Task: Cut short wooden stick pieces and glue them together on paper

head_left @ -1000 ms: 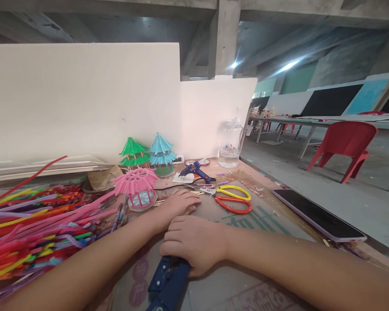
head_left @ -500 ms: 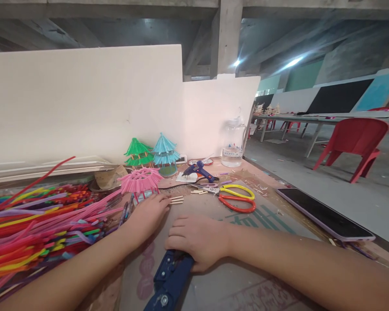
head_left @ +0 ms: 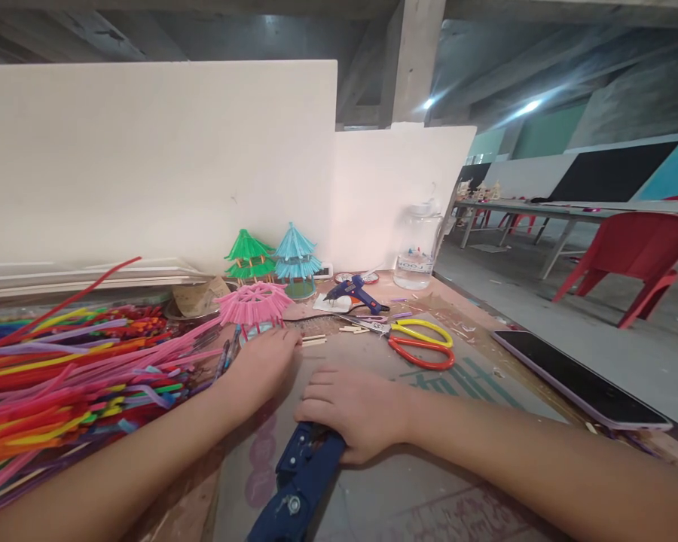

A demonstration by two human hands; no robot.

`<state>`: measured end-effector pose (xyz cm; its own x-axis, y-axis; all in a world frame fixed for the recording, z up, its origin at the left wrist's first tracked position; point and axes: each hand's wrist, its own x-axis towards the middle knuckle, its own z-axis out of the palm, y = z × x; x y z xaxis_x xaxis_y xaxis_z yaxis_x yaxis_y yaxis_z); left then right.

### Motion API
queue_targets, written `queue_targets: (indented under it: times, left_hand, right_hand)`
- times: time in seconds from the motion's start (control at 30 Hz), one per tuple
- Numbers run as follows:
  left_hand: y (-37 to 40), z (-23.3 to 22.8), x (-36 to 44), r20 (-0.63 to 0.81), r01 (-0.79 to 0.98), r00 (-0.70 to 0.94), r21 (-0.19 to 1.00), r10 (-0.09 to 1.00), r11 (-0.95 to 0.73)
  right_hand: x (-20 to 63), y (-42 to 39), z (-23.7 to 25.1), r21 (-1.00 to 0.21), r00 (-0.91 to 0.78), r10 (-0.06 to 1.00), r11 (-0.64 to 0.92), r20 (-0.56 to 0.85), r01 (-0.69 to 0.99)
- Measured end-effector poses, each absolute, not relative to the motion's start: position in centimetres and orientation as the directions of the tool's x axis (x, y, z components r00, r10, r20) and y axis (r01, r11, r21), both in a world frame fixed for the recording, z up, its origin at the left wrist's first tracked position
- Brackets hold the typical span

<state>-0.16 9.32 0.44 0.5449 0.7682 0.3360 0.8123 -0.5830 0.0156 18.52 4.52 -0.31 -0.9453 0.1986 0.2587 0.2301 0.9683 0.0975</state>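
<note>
While the right hand [head_left: 361,410] lies closed over a blue tool [head_left: 302,482] on the counter [head_left: 429,497], the left hand [head_left: 263,361], fingers loosely spread, touches an unfinished pink pagoda [head_left: 254,305].

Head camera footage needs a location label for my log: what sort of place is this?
Probably a craft workshop in a bare concrete hall. A heap of pipe cleaners, a glue gun, scissors and small finished pagodas crowd the table; more tables and red chairs stand behind.
</note>
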Motion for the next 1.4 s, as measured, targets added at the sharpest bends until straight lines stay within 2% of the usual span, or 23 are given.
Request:
queue_targets:
  times: [0.17, 0.23, 0.3, 0.37, 0.47, 0.6, 0.8, 1.1, 1.23, 1.4]
  left_hand:
    - [6.9, 3.7, -0.5, 0.336, 0.772, 0.507, 0.233, 0.794, -0.591]
    - [5.7, 5.3, -1.1, 0.335, 0.719, 0.504, 0.348, 0.796, -0.602]
    - [4.6, 6.7, -2.0, 0.355, 0.583, 0.456, 0.573, 0.816, -0.576]
    - [3.8, 7.8, -2.8, 0.392, 0.484, 0.373, 0.691, 0.841, -0.537]
    - [3.1, 8.8, -3.5, 0.413, 0.452, 0.296, 0.733, 0.861, -0.508]
    - [2.7, 8.9, -3.6, 0.371, 0.350, 0.345, 0.801, 0.862, -0.485]
    - [1.7, 8.5, -3.0, 0.342, 0.317, 0.422, 0.812, 0.839, -0.490]
    - [2.0, 8.0, -2.8, 0.310, 0.387, 0.368, 0.806, 0.877, -0.448]
    - [1.9, 7.8, -3.0, 0.327, 0.482, 0.380, 0.728, 0.865, -0.487]
    - [1.7, 7.8, -3.0, 0.391, 0.610, 0.404, 0.559, 0.827, -0.562]
  right_hand:
    - [19.1, 5.2, -1.6, 0.003, -0.848, 0.263, 0.955, 0.461, 0.298]
    - [19.4, 5.3, -2.0, -0.102, -0.767, 0.320, 0.942, 0.556, 0.320]
    - [19.6, 5.5, -2.1, -0.247, -0.659, 0.430, 0.901, 0.617, 0.357]
    - [19.7, 5.6, -1.9, -0.379, -0.537, 0.546, 0.836, 0.643, 0.397]
    - [19.7, 5.9, -1.7, -0.515, -0.365, 0.662, 0.744, 0.655, 0.426]
    - [19.3, 6.1, -1.7, -0.609, -0.260, 0.745, 0.656, 0.614, 0.446]
    - [19.1, 5.7, -1.4, -0.617, -0.268, 0.770, 0.629, 0.579, 0.473]
    - [19.1, 5.6, -1.2, -0.624, -0.288, 0.777, 0.624, 0.559, 0.471]
    - [19.0, 5.4, -1.0, -0.602, -0.301, 0.765, 0.637, 0.569, 0.482]
    - [19.0, 5.6, -1.1, -0.585, -0.283, 0.757, 0.641, 0.589, 0.497]
